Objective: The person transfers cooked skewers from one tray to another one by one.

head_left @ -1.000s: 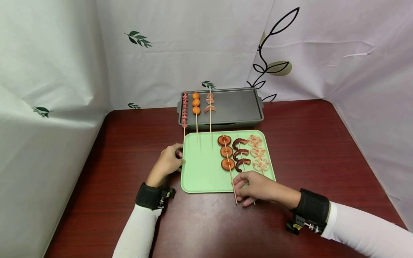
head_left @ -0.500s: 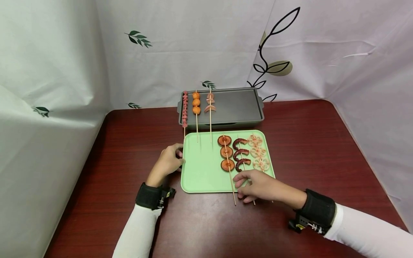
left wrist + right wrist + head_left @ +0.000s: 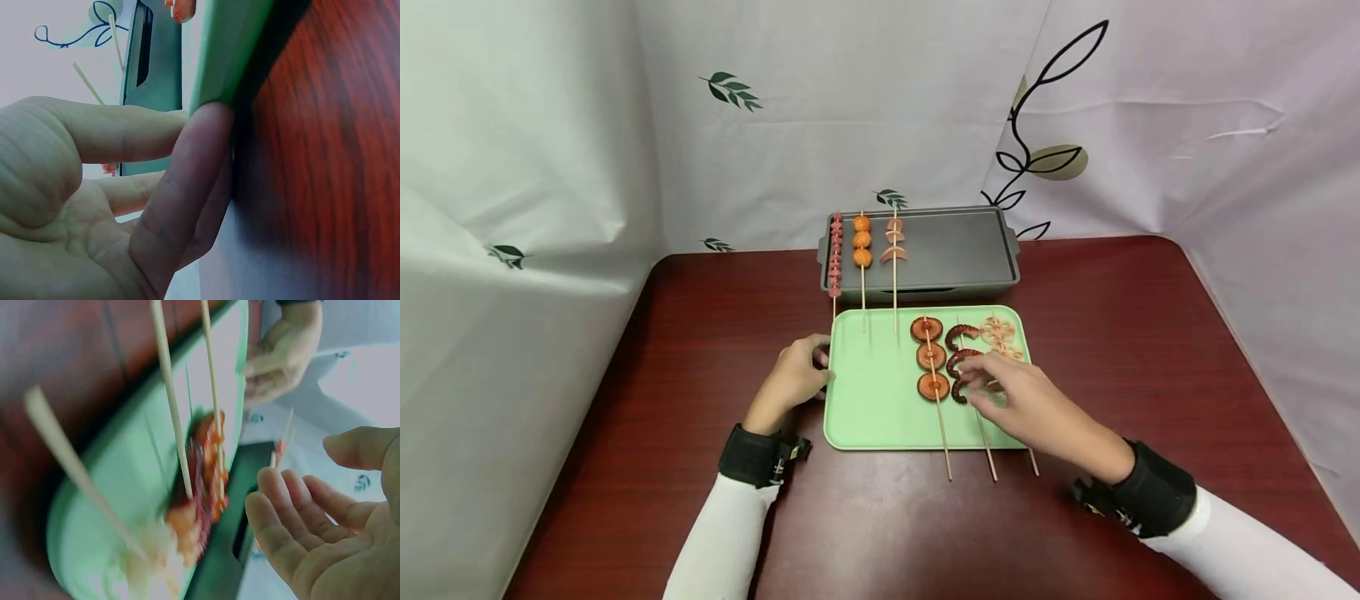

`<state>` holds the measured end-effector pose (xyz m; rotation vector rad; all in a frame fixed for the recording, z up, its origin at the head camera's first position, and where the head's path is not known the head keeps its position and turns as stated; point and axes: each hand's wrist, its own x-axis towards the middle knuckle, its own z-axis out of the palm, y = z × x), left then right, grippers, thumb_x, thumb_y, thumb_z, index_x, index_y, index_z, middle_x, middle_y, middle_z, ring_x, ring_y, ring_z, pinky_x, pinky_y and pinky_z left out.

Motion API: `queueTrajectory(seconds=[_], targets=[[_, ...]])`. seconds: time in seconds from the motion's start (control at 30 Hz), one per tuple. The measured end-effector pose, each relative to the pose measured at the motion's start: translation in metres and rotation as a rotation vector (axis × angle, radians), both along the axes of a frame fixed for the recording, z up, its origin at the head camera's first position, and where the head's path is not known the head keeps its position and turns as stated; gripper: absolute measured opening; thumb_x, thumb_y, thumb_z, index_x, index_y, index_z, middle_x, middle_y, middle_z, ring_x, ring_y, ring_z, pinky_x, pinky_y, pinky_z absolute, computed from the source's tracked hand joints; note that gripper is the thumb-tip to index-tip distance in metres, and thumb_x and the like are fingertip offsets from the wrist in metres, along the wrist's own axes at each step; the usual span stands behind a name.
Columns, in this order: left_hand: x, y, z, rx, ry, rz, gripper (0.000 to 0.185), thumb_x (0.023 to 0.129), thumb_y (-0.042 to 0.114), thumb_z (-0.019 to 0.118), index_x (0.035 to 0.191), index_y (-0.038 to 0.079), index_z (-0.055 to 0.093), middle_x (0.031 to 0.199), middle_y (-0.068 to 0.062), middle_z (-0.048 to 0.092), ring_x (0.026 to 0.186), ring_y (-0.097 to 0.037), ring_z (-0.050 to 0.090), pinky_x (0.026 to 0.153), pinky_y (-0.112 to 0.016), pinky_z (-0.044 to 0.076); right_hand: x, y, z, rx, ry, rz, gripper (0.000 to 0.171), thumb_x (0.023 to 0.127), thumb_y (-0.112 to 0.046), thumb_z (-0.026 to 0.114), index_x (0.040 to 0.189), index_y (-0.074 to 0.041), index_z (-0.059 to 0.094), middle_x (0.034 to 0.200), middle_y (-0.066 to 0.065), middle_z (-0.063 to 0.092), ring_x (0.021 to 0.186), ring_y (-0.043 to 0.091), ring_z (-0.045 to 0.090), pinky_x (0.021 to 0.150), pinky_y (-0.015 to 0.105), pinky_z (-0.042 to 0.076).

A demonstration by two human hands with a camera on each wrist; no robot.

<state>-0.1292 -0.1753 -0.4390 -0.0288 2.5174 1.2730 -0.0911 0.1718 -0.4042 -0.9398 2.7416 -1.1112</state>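
Observation:
My left hand pinches the left rim of a light green tray; the left wrist view shows fingertips on both sides of that rim. Over the tray's right part hovers my right hand, its fingers loosely bent with nothing between them. Beneath and beside it lie a skewer of mushroom slices, a skewer of dark red octopus tentacles and a skewer of lotus root slices. The right hand partly hides the tentacle and lotus skewers. Their sticks stick out past the tray's near edge.
Behind the tray stands a dark grey grill pan. On its left side lie a pink meat skewer, an orange ball skewer and a pale pink sliced skewer. A reddish-brown table supports everything, with white curtains around.
My right hand has let go of the mushroom skewer's stick and risen away, up over the tentacle and lotus skewers. The view shifts slightly. My left hand stays at the tray.

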Motion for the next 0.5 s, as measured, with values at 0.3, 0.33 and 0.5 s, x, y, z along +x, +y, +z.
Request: queueTrajectory(seconds=[0.3,0.33,0.5], targets=[[0.0,-0.001,0.0,-0.013,0.007,0.003,0.057,0.092,-0.007,0.064,0.147,-0.001,0.051,0.096,-0.014,0.055,0.066,-0.022,0.06,0.055,-0.033,0.061,-0.025,0.028,-0.002,0.017,0.396,-0.02,0.032,0.087,-0.003,0.076,0.118,-0.005,0.068,0.117,0.008,0.067,0.096,0.022,0.068,0.076,0.038,0.06],[0.0,-0.001,0.0,-0.018,0.008,0.0,0.057,0.093,-0.007,0.063,0.148,-0.001,0.051,0.096,-0.014,0.055,0.065,-0.021,0.059,0.055,-0.033,0.061,-0.028,0.031,-0.002,0.022,0.413,-0.032,0.032,0.087,-0.002,0.076,0.118,-0.003,0.068,0.118,0.009,0.066,0.098,0.023,0.067,0.078,0.039,0.059],[0.001,0.0,-0.002,-0.038,0.011,-0.007,0.055,0.095,-0.005,0.063,0.148,0.0,0.051,0.096,-0.013,0.054,0.062,-0.02,0.057,0.054,-0.032,0.059,-0.04,0.046,-0.006,0.027,0.432,-0.111,0.031,0.086,0.001,0.075,0.117,-0.001,0.068,0.117,0.011,0.065,0.099,0.024,0.065,0.079,0.038,0.053]])
